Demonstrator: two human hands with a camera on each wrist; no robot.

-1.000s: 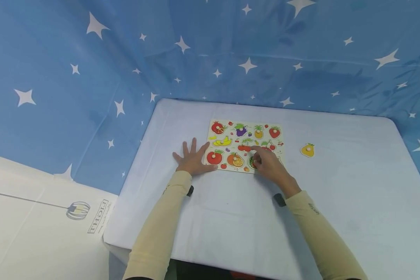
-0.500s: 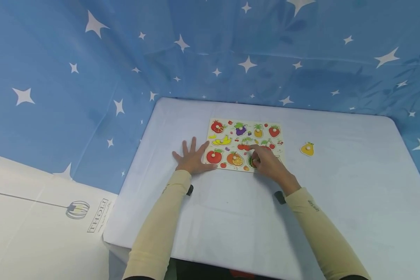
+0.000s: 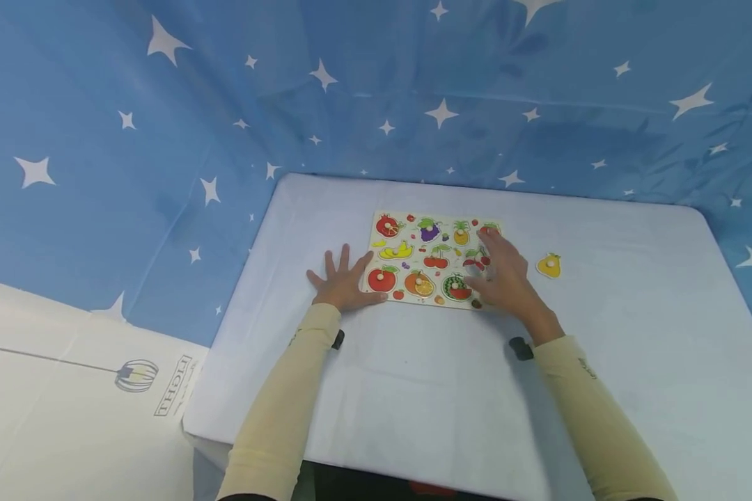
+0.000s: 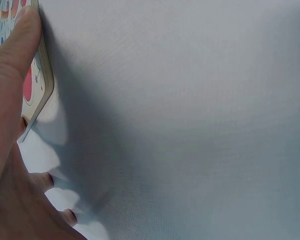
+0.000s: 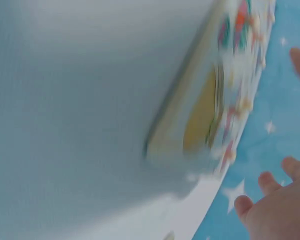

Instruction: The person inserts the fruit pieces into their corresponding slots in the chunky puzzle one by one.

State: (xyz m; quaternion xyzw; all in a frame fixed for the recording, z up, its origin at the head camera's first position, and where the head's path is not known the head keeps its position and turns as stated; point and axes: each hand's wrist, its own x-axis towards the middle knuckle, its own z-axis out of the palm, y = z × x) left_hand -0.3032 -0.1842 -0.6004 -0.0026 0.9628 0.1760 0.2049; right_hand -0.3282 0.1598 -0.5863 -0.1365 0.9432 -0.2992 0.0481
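A wooden fruit puzzle board lies on the table, its fruit pieces bearing small round knobs. My left hand rests at its left edge with fingers spread; in the left wrist view the thumb lies on the board. My right hand hovers over the board's right end, fingers apart and holding nothing, partly covering the strawberry and cherries. Beside its thumb is the watermelon piece. A yellow pear piece lies apart, right of the board. The blurred right wrist view shows a yellow patch at the board's corner.
The table has a white cloth. A blue star-patterned curtain stands behind it and to the left. At lower left is a white sheet printed with a lamp.
My right hand has lifted from the watermelon piece and moved right, its fingers spreading. Watermelon and cherries show more fully now. My left hand stays at the board's edge.
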